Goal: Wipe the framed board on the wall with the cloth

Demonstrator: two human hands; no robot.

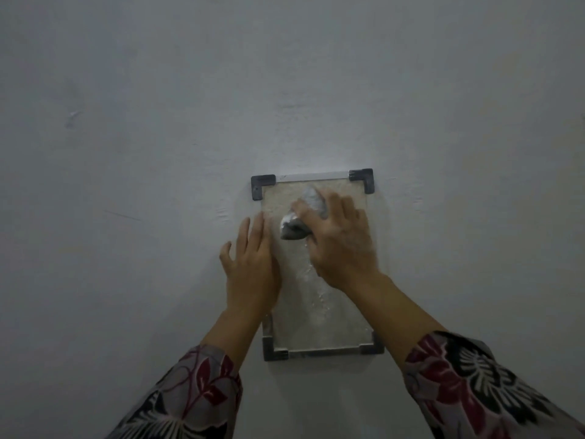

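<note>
A small framed board (pixel 319 315) hangs on the wall, pale and speckled, with a thin silver frame and dark corner pieces. My right hand (pixel 340 239) presses a bunched grey cloth (pixel 296 228) flat against the board's upper half; most of the cloth is hidden under the fingers. My left hand (pixel 251 264) lies flat with fingers apart on the board's left edge and the wall beside it, holding nothing. Both forearms wear floral sleeves.
A plain grey-white wall (pixel 158 153) fills the view on all sides of the board, with a few faint scuffs at the left. Nothing else hangs near the board.
</note>
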